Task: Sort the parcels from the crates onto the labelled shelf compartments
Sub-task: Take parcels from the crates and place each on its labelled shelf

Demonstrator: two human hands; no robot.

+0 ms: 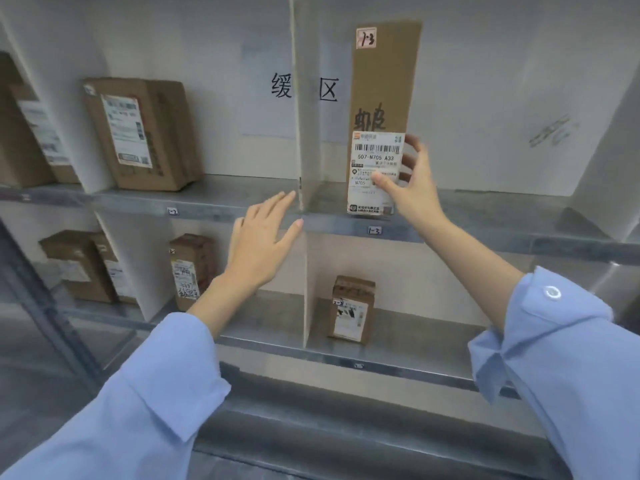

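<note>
Your right hand (412, 188) grasps a tall parcel (381, 116) standing upright in compartment 1-3 (374, 230). Your left hand (259, 244), fingers released, hovers near the white divider (306, 133).

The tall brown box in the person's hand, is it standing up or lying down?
Standing up. The tall brown box rests on its short end on the upper shelf, the right hand holding its lower part.

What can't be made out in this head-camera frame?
Head view:
Crates: outside the frame.
Far-left parcel: cut off by the left edge.
Tall parcel: label's lower right corner covered by the right hand.
Small parcel on the lower shelf: label print too blurred to read.
</note>
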